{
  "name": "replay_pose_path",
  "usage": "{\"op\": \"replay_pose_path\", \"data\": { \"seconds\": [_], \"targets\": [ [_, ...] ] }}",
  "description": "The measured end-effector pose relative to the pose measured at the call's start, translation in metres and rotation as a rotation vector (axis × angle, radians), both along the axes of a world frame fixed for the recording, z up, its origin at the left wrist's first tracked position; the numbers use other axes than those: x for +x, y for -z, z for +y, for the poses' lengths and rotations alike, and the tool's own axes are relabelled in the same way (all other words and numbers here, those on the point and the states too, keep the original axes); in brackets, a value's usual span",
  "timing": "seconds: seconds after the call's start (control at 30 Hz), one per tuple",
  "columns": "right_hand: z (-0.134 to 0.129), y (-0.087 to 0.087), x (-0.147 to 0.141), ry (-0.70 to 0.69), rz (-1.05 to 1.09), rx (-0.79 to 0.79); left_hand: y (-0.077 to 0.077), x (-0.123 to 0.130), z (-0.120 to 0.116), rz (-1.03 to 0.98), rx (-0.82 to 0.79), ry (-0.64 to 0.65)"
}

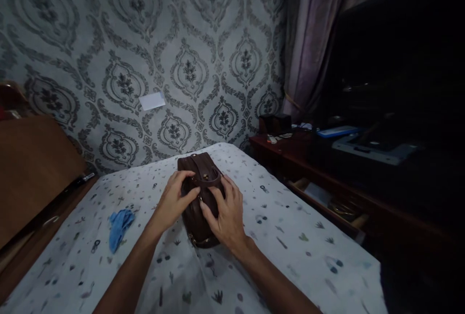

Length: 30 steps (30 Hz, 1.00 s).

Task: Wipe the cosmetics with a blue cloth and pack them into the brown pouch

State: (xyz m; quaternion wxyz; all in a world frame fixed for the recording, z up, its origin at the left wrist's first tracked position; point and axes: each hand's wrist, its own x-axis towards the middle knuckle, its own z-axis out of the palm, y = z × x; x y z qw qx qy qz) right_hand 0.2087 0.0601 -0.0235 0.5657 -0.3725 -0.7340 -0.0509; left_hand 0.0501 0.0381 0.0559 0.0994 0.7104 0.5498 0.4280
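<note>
A dark brown leather handbag (198,219) with gold-coloured fittings rests on the patterned white cloth (276,217). Curled over its upper left side is my left hand (175,198), thumb and fingers pressed to the leather near the handle. From the right side my right hand (229,210) grips the bag, its thumb close to a small metal fitting and its fingers by the curved handle (214,181). Both hands partly cover the top of the bag, so exactly what the fingertips pinch is hidden. To the left lies a crumpled blue cloth (121,227).
A brown board (36,168) stands along the left edge. On the right are a dark red desk (290,151) with an open drawer (329,202), a blue item (337,131), and a dark screen-like panel (392,71). The patterned wall (189,18) rises behind.
</note>
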Motion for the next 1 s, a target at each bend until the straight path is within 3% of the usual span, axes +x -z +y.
{"op": "replay_pose_path", "data": {
  "seconds": [0.2, 0.4, 0.7, 1.0],
  "targets": [
    [-0.001, 0.003, -0.003, 0.018, 0.059, -0.029, 0.001, 0.015, 0.008, 0.127, 0.204, -0.158],
    [-0.001, 0.004, -0.005, 0.029, 0.086, -0.040, 0.001, 0.013, 0.008, -0.049, 0.122, -0.116],
    [-0.002, 0.003, -0.005, 0.002, 0.136, -0.065, -0.002, 0.016, 0.002, -0.019, 0.065, -0.073],
    [-0.008, 0.011, 0.002, -0.098, 0.381, -0.139, -0.022, 0.043, 0.042, 0.303, 0.144, -0.106]
  ]
}}
